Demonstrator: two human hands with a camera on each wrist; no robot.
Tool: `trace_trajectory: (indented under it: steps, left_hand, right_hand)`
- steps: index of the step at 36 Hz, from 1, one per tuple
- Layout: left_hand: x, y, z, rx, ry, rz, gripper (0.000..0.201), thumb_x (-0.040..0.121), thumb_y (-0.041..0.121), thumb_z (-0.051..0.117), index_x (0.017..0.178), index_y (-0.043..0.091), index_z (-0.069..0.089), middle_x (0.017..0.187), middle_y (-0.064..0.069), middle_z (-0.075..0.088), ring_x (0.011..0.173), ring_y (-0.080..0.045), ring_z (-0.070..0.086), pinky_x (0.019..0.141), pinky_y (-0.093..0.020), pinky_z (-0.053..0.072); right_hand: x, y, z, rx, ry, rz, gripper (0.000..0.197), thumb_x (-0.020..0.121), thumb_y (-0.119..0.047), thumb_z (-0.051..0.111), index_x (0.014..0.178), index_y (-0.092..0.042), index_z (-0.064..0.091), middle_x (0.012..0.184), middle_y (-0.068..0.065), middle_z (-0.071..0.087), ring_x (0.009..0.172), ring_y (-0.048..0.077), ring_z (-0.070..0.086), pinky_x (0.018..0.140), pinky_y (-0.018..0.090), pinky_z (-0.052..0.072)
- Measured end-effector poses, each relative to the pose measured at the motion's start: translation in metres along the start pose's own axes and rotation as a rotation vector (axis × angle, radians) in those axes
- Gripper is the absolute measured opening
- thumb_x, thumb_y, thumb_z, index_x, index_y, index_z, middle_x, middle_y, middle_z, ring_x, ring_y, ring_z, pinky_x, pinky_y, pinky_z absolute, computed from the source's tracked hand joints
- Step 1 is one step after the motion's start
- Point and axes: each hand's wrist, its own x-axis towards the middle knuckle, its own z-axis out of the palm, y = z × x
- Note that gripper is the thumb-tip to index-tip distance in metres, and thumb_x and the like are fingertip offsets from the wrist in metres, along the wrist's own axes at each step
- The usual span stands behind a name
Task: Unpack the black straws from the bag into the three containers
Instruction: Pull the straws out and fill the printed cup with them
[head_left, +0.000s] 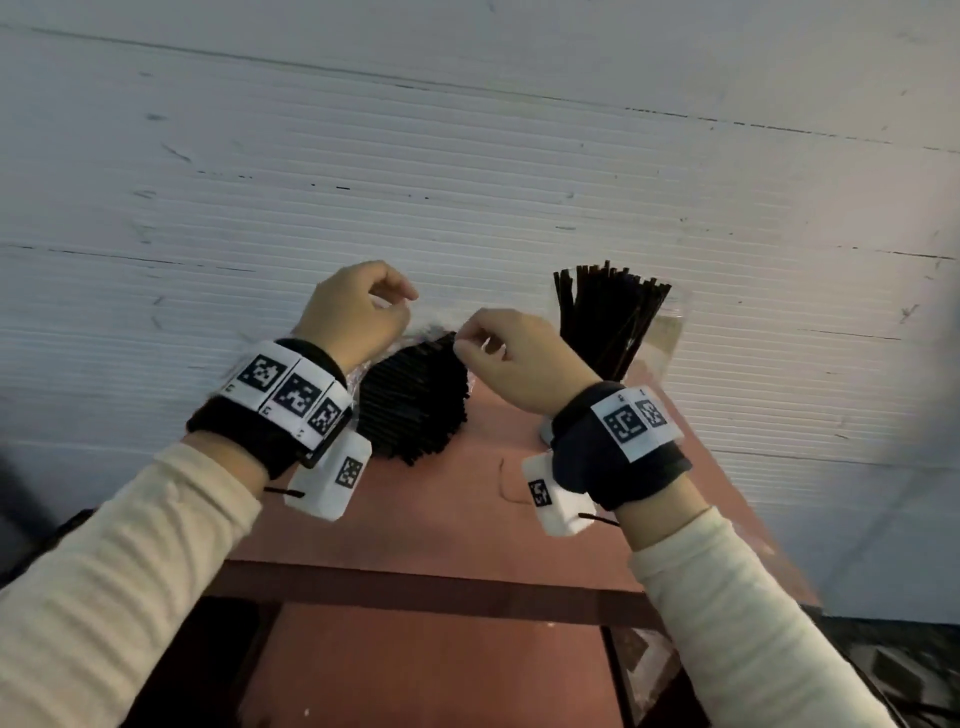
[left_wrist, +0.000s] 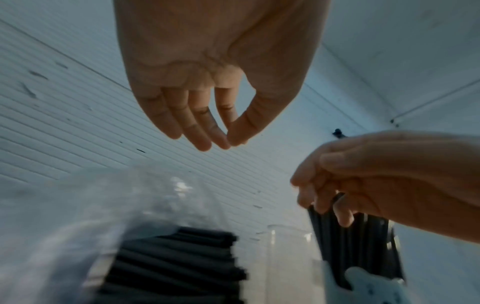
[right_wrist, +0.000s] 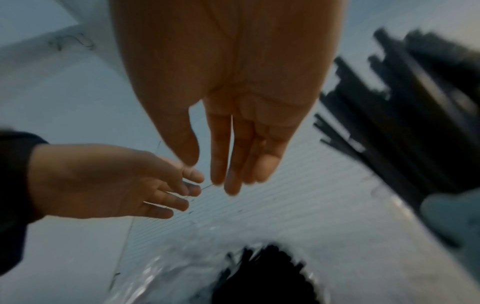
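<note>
- Now both hands hover mid-frame over the bag (head_left: 358, 379) of black straws (head_left: 415, 400) lying on the reddish table (head_left: 441, 519).
- Left hand (head_left: 353, 317) loosely curled, thumb meeting fingertips; whether it pinches the clear plastic, I can't tell.
- Right hand (head_left: 514, 358) likewise; grip unclear.
- Right of centre, a clear container (head_left: 660, 338) stands packed with upright straws.

I can't make out the container (head_left: 660, 332) behind its straws, and the bag (right_wrist: 161, 273) smears into blur.
</note>
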Motion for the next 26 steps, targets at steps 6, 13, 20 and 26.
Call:
trace_trajectory:
  steps: [6, 13, 20, 26]
  left_hand:
    - [-0.001, -0.041, -0.015, 0.15, -0.232, -0.064, 0.031, 0.081, 0.013, 0.073, 0.108, 0.026, 0.065, 0.118, 0.001, 0.061, 0.1, -0.012, 0.052, 0.084, -0.03, 0.044]
    - [-0.008, -0.057, -0.02, 0.082, -0.28, -0.154, 0.039, 0.072, 0.02, 0.075, 0.106, 0.036, 0.065, 0.111, -0.007, 0.067, 0.101, -0.025, 0.064, 0.088, -0.041, 0.055]
    - [-0.007, -0.062, -0.022, 0.031, -0.176, -0.181, 0.045, 0.076, 0.0, 0.071, 0.109, 0.03, 0.068, 0.115, -0.005, 0.067, 0.103, -0.021, 0.064, 0.085, -0.034, 0.052]
    - [-0.008, -0.062, -0.023, 0.009, -0.172, -0.167, 0.045, 0.078, 0.001, 0.07, 0.111, 0.031, 0.067, 0.113, -0.006, 0.067, 0.102, -0.023, 0.064, 0.086, -0.038, 0.053]
  right_hand:
    - [0.02, -0.019, 0.042, -0.057, -0.296, -0.016, 0.031, 0.096, -0.031, 0.054, 0.118, -0.013, 0.065, 0.116, 0.004, 0.066, 0.105, 0.019, 0.059, 0.091, 0.03, 0.044]
    - [0.046, -0.031, 0.069, -0.263, -0.455, -0.049, 0.038, 0.094, -0.032, 0.056, 0.124, -0.01, 0.061, 0.121, 0.01, 0.063, 0.11, 0.026, 0.057, 0.087, 0.027, 0.038]
    - [0.05, -0.03, 0.081, -0.308, -0.473, -0.007, 0.05, 0.09, -0.033, 0.062, 0.135, -0.015, 0.05, 0.132, 0.014, 0.049, 0.121, 0.03, 0.047, 0.099, 0.033, 0.036]
    - [0.05, -0.032, 0.075, -0.273, -0.529, -0.08, 0.044, 0.091, -0.018, 0.06, 0.135, -0.015, 0.053, 0.138, 0.01, 0.051, 0.128, 0.026, 0.043, 0.101, 0.027, 0.029]
